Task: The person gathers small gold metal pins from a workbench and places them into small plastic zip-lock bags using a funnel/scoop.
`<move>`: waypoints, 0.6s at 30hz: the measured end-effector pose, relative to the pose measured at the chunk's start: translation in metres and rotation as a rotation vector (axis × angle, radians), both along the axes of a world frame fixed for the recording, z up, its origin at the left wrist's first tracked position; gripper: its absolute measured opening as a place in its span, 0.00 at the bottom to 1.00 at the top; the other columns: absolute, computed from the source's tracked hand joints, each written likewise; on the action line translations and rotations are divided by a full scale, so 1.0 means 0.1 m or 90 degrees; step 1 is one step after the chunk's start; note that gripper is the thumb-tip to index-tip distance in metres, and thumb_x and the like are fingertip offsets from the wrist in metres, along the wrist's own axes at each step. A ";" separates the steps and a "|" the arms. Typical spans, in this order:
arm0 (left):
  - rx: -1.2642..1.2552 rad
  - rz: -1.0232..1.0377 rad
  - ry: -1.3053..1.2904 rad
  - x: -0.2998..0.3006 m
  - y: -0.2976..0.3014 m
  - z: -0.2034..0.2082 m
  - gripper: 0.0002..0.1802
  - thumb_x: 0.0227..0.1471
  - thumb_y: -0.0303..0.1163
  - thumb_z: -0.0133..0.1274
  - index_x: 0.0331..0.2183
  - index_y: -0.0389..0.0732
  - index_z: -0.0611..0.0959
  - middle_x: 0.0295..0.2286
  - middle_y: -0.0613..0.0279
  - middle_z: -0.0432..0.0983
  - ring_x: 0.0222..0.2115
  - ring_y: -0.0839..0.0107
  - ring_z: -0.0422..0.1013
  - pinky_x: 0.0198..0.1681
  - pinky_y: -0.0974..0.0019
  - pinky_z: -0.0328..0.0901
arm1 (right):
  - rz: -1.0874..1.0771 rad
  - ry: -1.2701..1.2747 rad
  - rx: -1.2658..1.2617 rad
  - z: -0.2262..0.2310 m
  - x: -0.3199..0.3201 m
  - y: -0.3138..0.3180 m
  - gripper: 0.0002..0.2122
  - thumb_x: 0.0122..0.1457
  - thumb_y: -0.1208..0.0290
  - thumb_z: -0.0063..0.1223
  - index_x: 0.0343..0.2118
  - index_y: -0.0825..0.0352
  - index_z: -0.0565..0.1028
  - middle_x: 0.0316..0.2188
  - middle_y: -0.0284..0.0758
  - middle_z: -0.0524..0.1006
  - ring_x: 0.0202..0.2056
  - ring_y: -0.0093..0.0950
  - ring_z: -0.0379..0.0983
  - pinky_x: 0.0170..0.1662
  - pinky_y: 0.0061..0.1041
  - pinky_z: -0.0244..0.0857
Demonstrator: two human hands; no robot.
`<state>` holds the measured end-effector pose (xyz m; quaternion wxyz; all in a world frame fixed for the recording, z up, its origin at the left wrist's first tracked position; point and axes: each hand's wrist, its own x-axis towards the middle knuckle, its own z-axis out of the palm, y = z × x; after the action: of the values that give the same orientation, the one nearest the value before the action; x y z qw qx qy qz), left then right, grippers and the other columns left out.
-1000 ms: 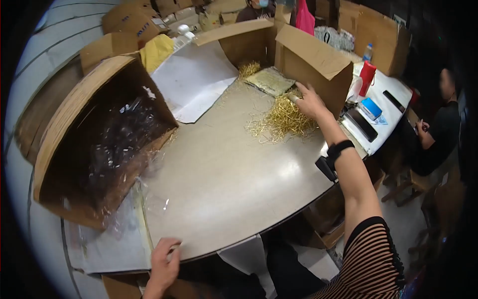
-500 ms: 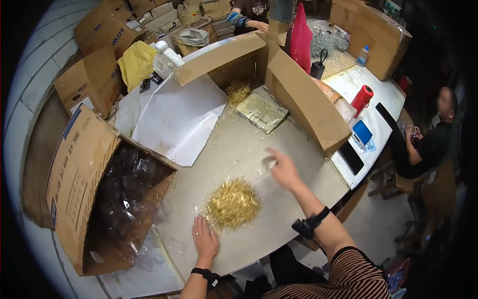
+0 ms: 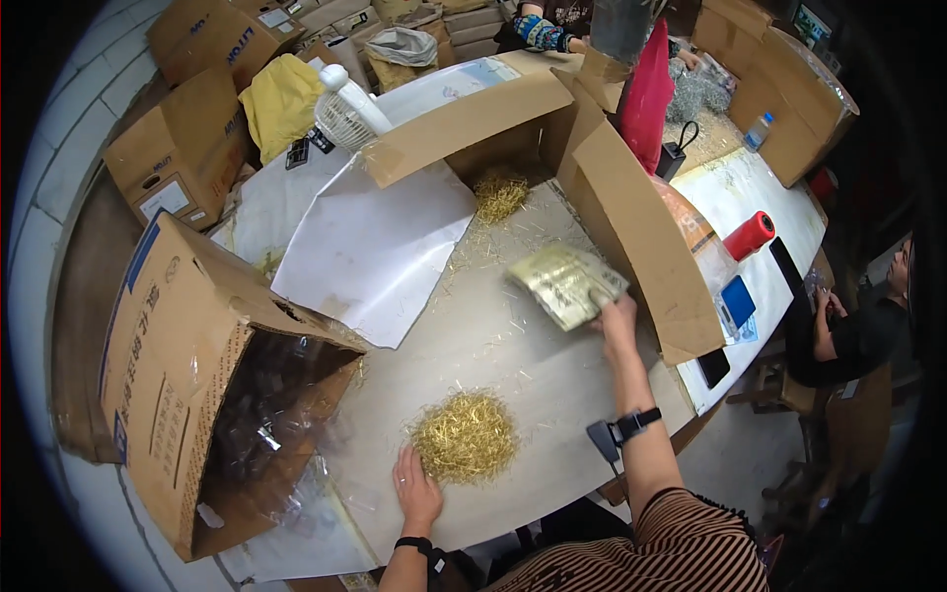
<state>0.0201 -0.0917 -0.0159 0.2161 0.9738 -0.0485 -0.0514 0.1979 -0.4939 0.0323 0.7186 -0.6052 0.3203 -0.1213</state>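
A heap of thin gold-coloured metal pieces [image 3: 464, 436] lies on the work surface in front of me. My left hand [image 3: 417, 485] rests flat at the heap's left edge, fingers stretched out and holding nothing. My right hand [image 3: 617, 321] grips the near right corner of a flat gold plastic bag [image 3: 564, 284], which is tilted and slightly blurred above the surface. What the bag contains cannot be made out. A smaller clump of the same gold pieces [image 3: 500, 199] sits at the back, inside the opened cardboard box [image 3: 646, 232].
On the left, a tipped carton [image 3: 168, 375] holds many clear plastic pieces. A white sheet [image 3: 380, 237] and a small white fan [image 3: 345, 107] stand behind it. Rightward are a red cylinder [image 3: 750, 235], a blue-topped device [image 3: 736, 302] and a seated person [image 3: 858, 316]. Another person's sleeved arm [image 3: 543, 32] shows at the back.
My right hand has reached forward and taken hold of the gold bag, lifting it from the back and bringing it nearer. My left hand stays beside the heap. The whole view has shifted slightly.
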 end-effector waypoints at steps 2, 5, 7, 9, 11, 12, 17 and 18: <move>-0.004 -0.013 0.004 0.02 -0.01 -0.04 0.31 0.45 0.23 0.43 0.54 0.31 0.63 0.57 0.49 0.55 0.60 0.54 0.48 0.62 0.51 0.42 | -0.007 0.083 -0.046 -0.21 -0.33 -0.04 0.13 0.53 0.75 0.53 0.42 0.71 0.74 0.33 0.34 0.78 0.29 0.23 0.75 0.24 0.24 0.70; -0.002 -0.008 -0.031 -0.01 0.04 -0.09 0.30 0.45 0.23 0.43 0.53 0.32 0.63 0.57 0.50 0.55 0.60 0.55 0.49 0.62 0.51 0.43 | 0.021 0.097 -0.046 -0.22 -0.77 0.01 0.12 0.54 0.75 0.52 0.42 0.71 0.74 0.34 0.34 0.78 0.29 0.22 0.75 0.25 0.22 0.69; -0.015 -0.013 -0.054 -0.02 0.07 -0.12 0.30 0.45 0.23 0.43 0.53 0.32 0.64 0.57 0.50 0.56 0.60 0.56 0.49 0.62 0.52 0.43 | 0.021 0.058 0.046 0.16 -0.91 0.18 0.11 0.55 0.75 0.51 0.42 0.71 0.75 0.35 0.34 0.78 0.30 0.21 0.74 0.29 0.19 0.65; -0.037 -0.031 -0.078 0.09 -0.04 -0.06 0.29 0.44 0.22 0.43 0.53 0.33 0.65 0.56 0.49 0.57 0.60 0.55 0.50 0.62 0.52 0.44 | 0.006 0.060 0.024 -0.05 -1.16 -0.06 0.11 0.55 0.76 0.51 0.42 0.72 0.74 0.35 0.34 0.78 0.32 0.22 0.73 0.32 0.19 0.65; -0.045 -0.036 -0.117 0.03 0.06 -0.12 0.29 0.44 0.22 0.44 0.52 0.33 0.66 0.55 0.49 0.58 0.59 0.55 0.52 0.62 0.53 0.45 | -0.009 0.117 -0.042 0.12 -1.34 0.01 0.11 0.56 0.78 0.48 0.41 0.73 0.74 0.36 0.35 0.78 0.35 0.22 0.72 0.40 0.20 0.64; -0.096 -0.027 -0.101 0.05 0.12 -0.18 0.28 0.44 0.22 0.45 0.51 0.34 0.67 0.55 0.49 0.60 0.58 0.55 0.53 0.61 0.54 0.46 | -0.001 0.109 -0.039 0.20 -1.39 0.05 0.11 0.56 0.78 0.48 0.41 0.73 0.74 0.36 0.35 0.78 0.35 0.22 0.72 0.40 0.20 0.64; -0.440 0.138 -0.053 0.12 -0.16 0.29 0.27 0.43 0.23 0.51 0.49 0.36 0.70 0.53 0.48 0.62 0.56 0.54 0.57 0.60 0.57 0.50 | 0.003 0.006 -0.114 0.33 -1.94 0.08 0.09 0.55 0.79 0.47 0.39 0.73 0.74 0.34 0.34 0.78 0.33 0.22 0.73 0.38 0.21 0.66; -0.347 0.011 -0.096 0.15 -0.35 0.49 0.28 0.42 0.26 0.53 0.49 0.37 0.70 0.53 0.48 0.62 0.57 0.54 0.56 0.60 0.54 0.50 | 0.010 0.016 -0.130 0.30 -2.04 0.07 0.09 0.55 0.79 0.47 0.39 0.73 0.74 0.34 0.34 0.78 0.34 0.22 0.73 0.39 0.22 0.65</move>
<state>0.0350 -0.1264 0.0335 0.4661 0.8813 -0.0681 0.0379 -0.0064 -0.4874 0.0627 0.6502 -0.6791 0.3106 -0.1404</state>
